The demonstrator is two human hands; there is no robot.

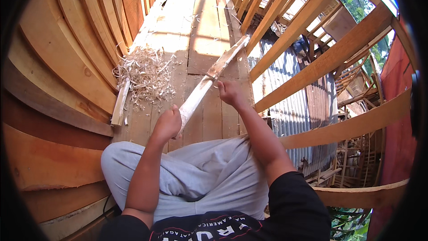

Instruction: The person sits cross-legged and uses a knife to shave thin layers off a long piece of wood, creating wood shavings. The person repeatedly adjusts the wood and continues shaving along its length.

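Observation:
A long pale strip of wood or split bamboo (pixel 196 97) slants away from my lap, its far end by the railing at the right. My left hand (pixel 168 122) is closed round its near end. Further up, my right hand (pixel 230 93) is in a fist on the handle of what looks like a knife. The thin dark knife blade (pixel 208 76) lies across the strip, touching it. The handle is hidden inside my fingers. Beyond the blade the strip looks brown and rough in places; nearer me it is white.
A heap of curly shavings (pixel 149 73) lies on the plank floor (pixel 177 58) to the left, beside a short wooden piece (pixel 120 102). A board wall (pixel 71 49) rises at the left. Slanted railing slats (pixel 321 58) stand at the right, above a corrugated metal roof (pixel 285 93).

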